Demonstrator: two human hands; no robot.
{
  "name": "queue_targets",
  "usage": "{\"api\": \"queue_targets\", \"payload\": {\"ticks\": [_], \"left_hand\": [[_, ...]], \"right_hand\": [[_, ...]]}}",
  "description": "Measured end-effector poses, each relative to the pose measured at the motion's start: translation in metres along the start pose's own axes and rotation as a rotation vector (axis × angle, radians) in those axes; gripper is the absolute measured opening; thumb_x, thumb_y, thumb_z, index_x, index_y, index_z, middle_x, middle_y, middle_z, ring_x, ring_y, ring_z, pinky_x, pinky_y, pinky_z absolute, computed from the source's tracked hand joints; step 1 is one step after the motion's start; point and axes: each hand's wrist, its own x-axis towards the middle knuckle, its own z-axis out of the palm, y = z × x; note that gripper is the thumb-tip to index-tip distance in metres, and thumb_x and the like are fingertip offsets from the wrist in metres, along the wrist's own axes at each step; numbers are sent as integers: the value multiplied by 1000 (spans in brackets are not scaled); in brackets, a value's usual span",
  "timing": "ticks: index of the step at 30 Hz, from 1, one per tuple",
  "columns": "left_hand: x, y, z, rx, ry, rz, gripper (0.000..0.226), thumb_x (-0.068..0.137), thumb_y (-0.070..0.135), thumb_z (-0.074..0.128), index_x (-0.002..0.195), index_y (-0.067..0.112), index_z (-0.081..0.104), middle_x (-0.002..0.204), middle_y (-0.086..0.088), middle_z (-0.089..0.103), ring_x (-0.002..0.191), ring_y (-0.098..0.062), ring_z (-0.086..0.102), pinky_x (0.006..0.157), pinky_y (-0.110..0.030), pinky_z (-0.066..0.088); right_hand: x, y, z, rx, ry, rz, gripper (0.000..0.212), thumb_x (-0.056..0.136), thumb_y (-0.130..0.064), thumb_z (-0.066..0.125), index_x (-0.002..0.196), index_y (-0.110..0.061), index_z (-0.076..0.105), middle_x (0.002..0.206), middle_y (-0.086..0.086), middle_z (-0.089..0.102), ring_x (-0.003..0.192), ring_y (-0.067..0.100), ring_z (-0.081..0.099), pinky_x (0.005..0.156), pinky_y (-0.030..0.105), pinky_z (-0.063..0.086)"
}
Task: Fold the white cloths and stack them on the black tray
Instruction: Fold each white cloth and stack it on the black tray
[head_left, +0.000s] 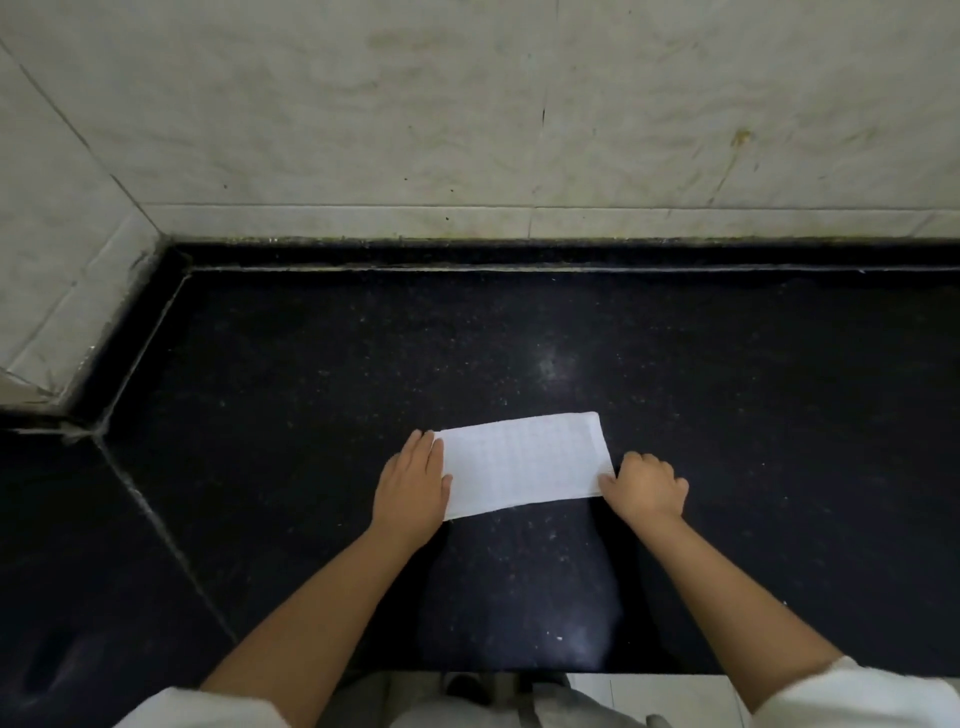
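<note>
2 hands (524, 486) (1 cloth (522, 465) btwn)

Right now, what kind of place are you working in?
Probably a kitchen or utility counter: a speckled black stone countertop set in a corner of pale tiled walls, with one white cloth on it.

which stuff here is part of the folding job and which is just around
Job:
cloth, white, folded, flat on the counter
left hand, flat on the cloth's left end
right hand, fingers curled at the cloth's right corner

Just around:
black counter
tiled wall

No tray in view.
</note>
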Motion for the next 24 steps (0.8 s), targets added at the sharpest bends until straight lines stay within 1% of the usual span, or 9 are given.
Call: {"api": "queue_targets", "payload": {"ticks": [3, 7, 10, 13, 15, 17, 19, 21, 24], "left_hand": [[14, 2, 9, 66, -73, -4, 57, 102, 32, 20, 149, 9, -3, 159, -5, -7, 147, -20, -9, 121, -36, 2], [16, 2, 19, 96, -146, -45, 59, 102, 36, 17, 148, 10, -9, 158, -6, -14, 146, -20, -14, 120, -40, -3], [17, 1, 21, 58, -148, -40, 60, 102, 36, 18, 148, 10, -10, 158, -5, -14, 146, -19, -14, 120, -41, -3], [16, -2, 19, -21, -127, -44, 60, 101, 36, 19, 148, 11, -9, 158, -3, -14, 146, -18, -14, 120, -40, -3], [13, -8, 19, -108, -75, -76, 60, 101, 35, 22, 149, 12, -6, 159, -3, -13, 147, -18, -12, 120, -39, -2], [5, -20, 19, -166, 15, -134, 59, 101, 34, 23, 149, 11, -3, 159, -3, -10, 147, -18, -10, 120, -37, 0], [-8, -36, 18, -181, 73, -180, 58, 101, 33, 24, 149, 10, 0, 159, -4, -8, 147, -18, -9, 121, -36, 1], [-21, -54, 18, -203, 90, -215, 57, 101, 31, 26, 149, 10, 3, 159, -4, -5, 148, -18, -8, 121, -35, 2], [-39, -75, 24, -233, 108, -255, 55, 100, 30, 30, 147, 7, 16, 158, -8, 9, 148, -22, 4, 120, -37, 9]], "right_hand": [[4, -12, 3, 20, -61, 76, 27, 90, -21, 45, 110, -6, 55, 121, 12, 56, 114, 28, 50, 97, 37, 35], [5, -21, 3, 63, -62, 139, 22, 87, -14, 45, 104, -7, 58, 113, 11, 59, 108, 27, 53, 92, 36, 35], [2, -27, -1, 178, 62, 35, 10, 86, -10, 45, 79, -8, 50, 88, 10, 56, 91, 30, 57, 79, 34, 34], [-13, -46, -13, 483, 151, -152, 22, 84, -5, 52, 66, -8, 40, 73, 6, 48, 68, 22, 49, 63, 30, 39], [-29, -67, -17, 563, 192, -327, 19, 83, -2, 55, 69, -7, 43, 67, 0, 44, 60, 12, 41, 54, 20, 33], [-44, -90, -11, 548, 196, -505, 13, 84, -2, 56, 72, -5, 50, 70, 1, 47, 63, 13, 44, 56, 18, 34], [-51, -109, 5, 477, 156, -624, 9, 87, -3, 53, 82, 3, 57, 80, 9, 54, 75, 20, 52, 65, 26, 40], [-54, -123, 25, 363, 70, -696, 16, 90, -4, 46, 98, 4, 57, 93, 12, 56, 88, 23, 55, 72, 26, 39], [-54, -129, 48, 213, -79, -709, 39, 94, -5, 39, 132, -6, 40, 121, 11, 53, 109, 22, 53, 90, 23, 39]]}}
